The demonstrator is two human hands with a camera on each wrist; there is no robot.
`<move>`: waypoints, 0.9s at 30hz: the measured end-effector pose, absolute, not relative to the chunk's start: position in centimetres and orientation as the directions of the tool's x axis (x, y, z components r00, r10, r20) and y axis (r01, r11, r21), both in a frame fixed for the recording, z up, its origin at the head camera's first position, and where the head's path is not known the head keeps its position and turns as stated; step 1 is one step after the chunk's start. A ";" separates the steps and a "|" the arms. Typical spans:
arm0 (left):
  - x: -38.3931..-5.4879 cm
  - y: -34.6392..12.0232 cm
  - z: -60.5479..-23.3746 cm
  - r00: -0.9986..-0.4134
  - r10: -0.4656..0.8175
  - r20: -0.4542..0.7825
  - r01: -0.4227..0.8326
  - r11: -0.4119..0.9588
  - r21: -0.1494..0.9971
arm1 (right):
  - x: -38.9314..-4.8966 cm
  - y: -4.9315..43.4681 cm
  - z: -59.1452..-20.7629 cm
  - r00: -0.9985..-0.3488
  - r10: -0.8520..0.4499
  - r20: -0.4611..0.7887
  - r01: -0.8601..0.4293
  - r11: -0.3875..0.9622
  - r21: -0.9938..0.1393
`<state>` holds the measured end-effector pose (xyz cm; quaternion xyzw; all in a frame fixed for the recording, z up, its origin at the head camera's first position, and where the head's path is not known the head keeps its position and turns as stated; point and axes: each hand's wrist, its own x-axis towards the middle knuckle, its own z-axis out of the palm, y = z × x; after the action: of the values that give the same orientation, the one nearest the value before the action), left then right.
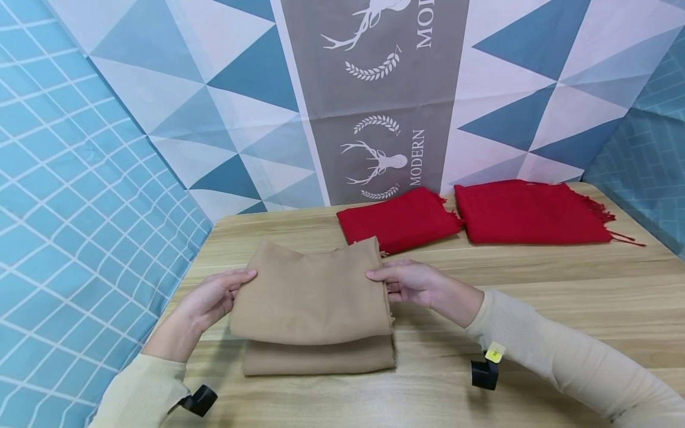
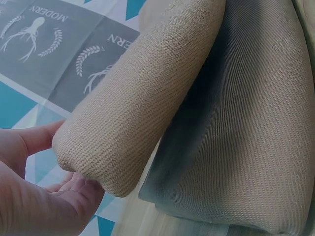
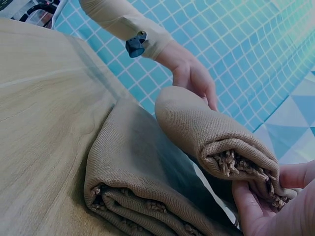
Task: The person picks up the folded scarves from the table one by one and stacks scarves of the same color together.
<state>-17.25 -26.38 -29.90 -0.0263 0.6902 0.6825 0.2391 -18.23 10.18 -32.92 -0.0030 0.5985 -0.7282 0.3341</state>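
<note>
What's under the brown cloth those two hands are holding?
Under the tan cloth that the left hand and right hand hold lies more folded tan fabric, resting on the wooden table. I can't see deep inside its folds or the table beneath it.

tan cloth (image 1: 313, 291): matt, ribbed weave | tabletop (image 1: 556, 285): smooth, wood-grained

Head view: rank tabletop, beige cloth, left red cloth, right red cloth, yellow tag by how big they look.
1. Tabletop
2. Beige cloth
3. Right red cloth
4. Left red cloth
5. Yellow tag
Beige cloth is nearer the camera; its true size against the red cloths is unsure.
</note>
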 end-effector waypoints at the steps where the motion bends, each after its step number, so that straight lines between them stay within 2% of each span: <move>1: -17.3 -26.4 -29.9 -0.884 0.289 -0.367 -0.363 0.070 0.929 | -18.2 10.2 -32.9 -0.777 -0.489 -0.396 0.483 -0.060 -0.873; 6: -17.2 -26.5 -30.1 -0.875 0.323 -0.361 -0.356 0.075 0.931 | -18.2 10.3 -33.1 -0.778 -0.484 -0.401 0.485 -0.057 -0.873; 14: -16.8 -26.1 -29.9 -0.883 0.286 -0.373 -0.364 0.085 0.928 | -18.3 10.4 -33.2 -0.780 -0.475 -0.408 0.489 -0.054 -0.871; 27: -16.6 -26.2 -30.0 -0.879 0.305 -0.366 -0.361 0.076 0.930 | -18.1 10.4 -33.4 -0.776 -0.486 -0.402 0.480 -0.042 -0.876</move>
<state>-16.57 -26.16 -29.98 -0.0201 0.6913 0.6794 0.2450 -18.15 10.44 -33.45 -0.0024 0.6061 -0.7217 0.3344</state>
